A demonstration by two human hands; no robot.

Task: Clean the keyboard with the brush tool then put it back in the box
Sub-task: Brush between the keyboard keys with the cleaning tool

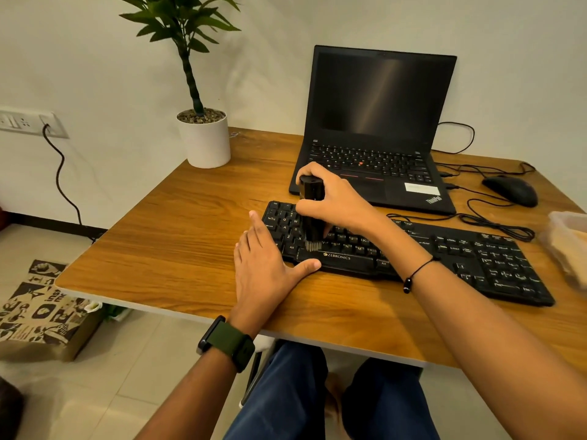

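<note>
Upright, the black brush tool (310, 211) stands with bristles on the keyboard (413, 249) near its left end, the right hand (330, 198) curled around it; the left hand (266, 265) lies flat, steadying the keyboard's left edge on the table (178, 223)

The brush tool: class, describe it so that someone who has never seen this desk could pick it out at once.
Start at the open laptop on the wooden desk, then drop to the long black keyboard in front of it. Over the keyboard's left end, the right hand grips the brush tool, a black upright cylinder. Unlike the flat black devices around it, it stands on end, with pale bristles touching the keys.
</note>
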